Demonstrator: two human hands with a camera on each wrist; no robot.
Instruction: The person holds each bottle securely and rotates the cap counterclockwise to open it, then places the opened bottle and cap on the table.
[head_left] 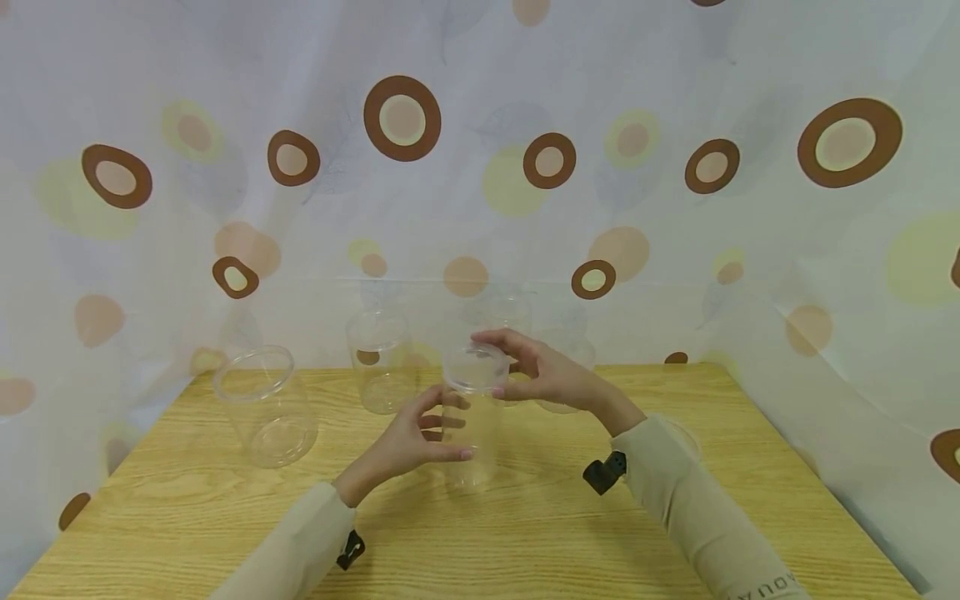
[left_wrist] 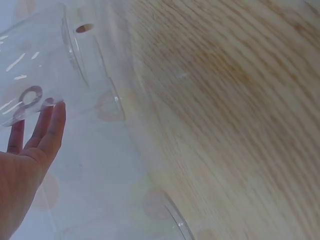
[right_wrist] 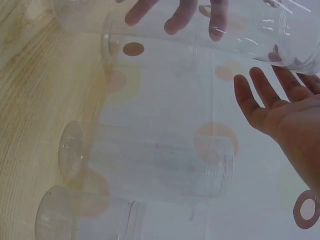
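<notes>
A tall clear plastic jar (head_left: 471, 433) stands upright between both hands, over the middle of the wooden table. My left hand (head_left: 412, 437) holds its side from the left, thumb in front and fingers behind; these fingers also show through the plastic in the right wrist view. At the top, my right hand (head_left: 543, 371) grips the wide rim (head_left: 475, 382) from the right, thumb at the front and fingers at the far side. In the right wrist view the jar (right_wrist: 245, 35) lies across the top. Whether its base touches the table I cannot tell.
One clear wide-mouthed jar (head_left: 270, 425) stands at the left of the table (head_left: 525, 542), another clear jar (head_left: 384, 367) at back left. Two more clear jars, one (head_left: 510, 310) and another (head_left: 577, 346), are partly hidden behind my right hand. A patterned curtain (head_left: 480, 225) hangs behind.
</notes>
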